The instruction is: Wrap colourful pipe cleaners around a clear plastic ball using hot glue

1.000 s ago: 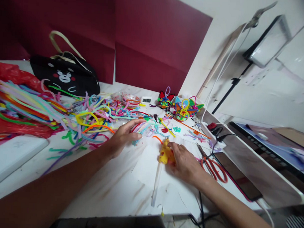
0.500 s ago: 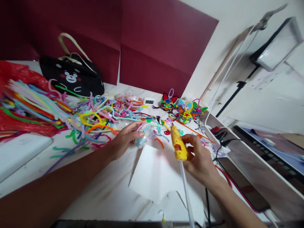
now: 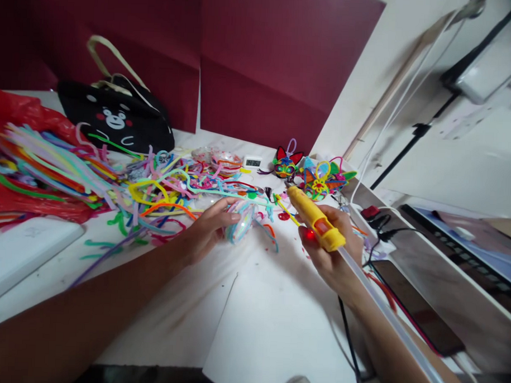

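My left hand (image 3: 214, 226) is closed around a round piece wrapped in pastel pipe cleaners (image 3: 240, 220), with loose pipe cleaner ends trailing off its right side. A yellow hot glue gun (image 3: 315, 217) is in my right hand (image 3: 337, 256), its nozzle pointing up and to the left, apart from the round piece. From its rear a long translucent glue stick (image 3: 391, 313) runs down to the right. A red light glows near my right thumb. Below the hands, a white sheet of paper (image 3: 271, 320) lies on the table.
Loose pipe cleaners (image 3: 171, 194) pile up on the left near a red plastic bag (image 3: 44, 114) and black bag (image 3: 119, 114). Finished colourful animal-face ornaments (image 3: 317, 179) stand at the back beside a small digital clock (image 3: 252, 162). A phone (image 3: 414, 306) lies on the right.
My right hand has turned the glue gun so that it slants more to the left, and its glue stick has swung right. The paper has shifted toward me. My left hand keeps the round piece.
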Tool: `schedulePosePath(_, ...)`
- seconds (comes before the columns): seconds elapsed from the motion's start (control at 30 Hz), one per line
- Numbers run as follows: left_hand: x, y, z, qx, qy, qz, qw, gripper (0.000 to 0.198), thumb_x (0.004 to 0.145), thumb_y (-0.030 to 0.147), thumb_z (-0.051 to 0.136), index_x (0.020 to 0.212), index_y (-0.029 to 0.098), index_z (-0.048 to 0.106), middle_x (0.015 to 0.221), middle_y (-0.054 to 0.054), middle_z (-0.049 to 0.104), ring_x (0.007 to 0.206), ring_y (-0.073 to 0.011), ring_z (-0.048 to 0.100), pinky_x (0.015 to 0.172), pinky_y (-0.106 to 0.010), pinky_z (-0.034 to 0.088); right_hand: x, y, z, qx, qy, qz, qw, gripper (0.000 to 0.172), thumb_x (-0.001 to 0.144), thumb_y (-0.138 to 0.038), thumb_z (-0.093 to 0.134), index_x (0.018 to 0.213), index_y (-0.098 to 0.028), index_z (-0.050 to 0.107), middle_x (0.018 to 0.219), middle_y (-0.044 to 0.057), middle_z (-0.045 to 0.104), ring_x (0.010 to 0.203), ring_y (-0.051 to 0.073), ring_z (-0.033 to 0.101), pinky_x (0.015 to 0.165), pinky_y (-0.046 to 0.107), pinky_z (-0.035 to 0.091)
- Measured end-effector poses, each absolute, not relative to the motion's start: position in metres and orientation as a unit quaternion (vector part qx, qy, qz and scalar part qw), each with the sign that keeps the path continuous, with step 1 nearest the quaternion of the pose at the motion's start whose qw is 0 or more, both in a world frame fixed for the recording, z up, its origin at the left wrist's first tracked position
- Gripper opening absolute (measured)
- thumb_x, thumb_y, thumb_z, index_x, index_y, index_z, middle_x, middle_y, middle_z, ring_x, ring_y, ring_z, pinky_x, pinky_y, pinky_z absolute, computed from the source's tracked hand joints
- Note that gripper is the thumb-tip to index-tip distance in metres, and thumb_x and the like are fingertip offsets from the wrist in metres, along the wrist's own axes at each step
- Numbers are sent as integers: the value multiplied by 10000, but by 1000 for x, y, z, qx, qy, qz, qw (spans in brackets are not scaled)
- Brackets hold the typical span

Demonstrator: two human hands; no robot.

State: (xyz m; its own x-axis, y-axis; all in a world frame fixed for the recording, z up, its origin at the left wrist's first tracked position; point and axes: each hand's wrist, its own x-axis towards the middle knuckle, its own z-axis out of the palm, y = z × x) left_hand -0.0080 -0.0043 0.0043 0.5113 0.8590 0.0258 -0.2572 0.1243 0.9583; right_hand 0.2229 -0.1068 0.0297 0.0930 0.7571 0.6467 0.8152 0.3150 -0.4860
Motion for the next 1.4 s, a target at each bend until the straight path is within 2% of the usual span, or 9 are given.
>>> schedulePosePath(0.13,-5,-5,0,519,278,382,712,484,692,411,732,1123,239,593,988,-12,661,824,-170,615,671,-263,459,227,-105,23,-603,-635,70,478,375,877,-402,615,1198,-273,471,1016,75,740,749,233,721,641,337,550)
schedulePosePath(0.3,-4,-10,0,542,301,382,685,583,625,386,769,1154,253,563,916,14,658,742,-156,604,581,-244,421,232,-116,16,-590,-615,142,504,415,870,-416,642,1204,-247,462,926,54,742,576,173,657,521,298,529)
schedulePosePath(0.43,-5,-14,2,593,299,390,638,630,634,362,779,1206,257,537,929,3,658,780,-175,595,599,-256,421,223,-130,19,-559,-636,189,498,376,880,-368,651,1191,-251,475,941,61,750,671,188,699,540,281,551)
schedulePosePath(0.5,-6,-15,3,623,293,401,604,629,643,353,786,1211,252,534,931,-4,646,823,-187,593,627,-263,432,218,-136,20,-555,-650,190,483,357,874,-322,662,1179,-262,486,971,51,752,722,189,718,566,266,562)
schedulePosePath(0.67,-7,-12,2,675,283,412,542,602,670,364,777,1196,228,519,985,-38,632,881,-213,605,690,-301,477,212,-142,21,-537,-714,137,427,188,848,-248,669,1031,-241,625,744,-15,698,488,112,598,454,219,474)
schedulePosePath(0.77,-8,-10,1,688,281,418,523,615,666,365,779,1199,217,509,1034,-59,630,907,-226,616,717,-310,488,211,-142,19,-517,-729,89,439,130,846,-226,663,975,-234,662,769,2,704,575,136,652,504,230,497)
schedulePosePath(0.9,-9,-9,-1,707,285,423,490,616,679,367,774,1215,225,508,1034,-51,630,886,-219,622,725,-310,494,209,-142,16,-508,-741,89,430,131,867,-235,644,995,-228,670,868,23,727,654,144,689,531,224,508)
schedulePosePath(1.17,-10,-12,1,714,294,433,465,618,676,336,764,1217,222,489,1087,-61,601,945,-228,604,775,-315,495,205,-141,10,-478,-772,67,413,138,881,-212,577,997,-249,642,781,13,679,616,148,657,533,245,499)
schedulePosePath(1.4,-8,-13,4,711,298,432,468,612,653,282,748,1197,215,477,1058,-43,582,879,-190,580,739,-295,488,206,-141,7,-489,-779,70,386,70,881,-242,578,944,-244,608,745,6,642,596,143,639,511,254,462)
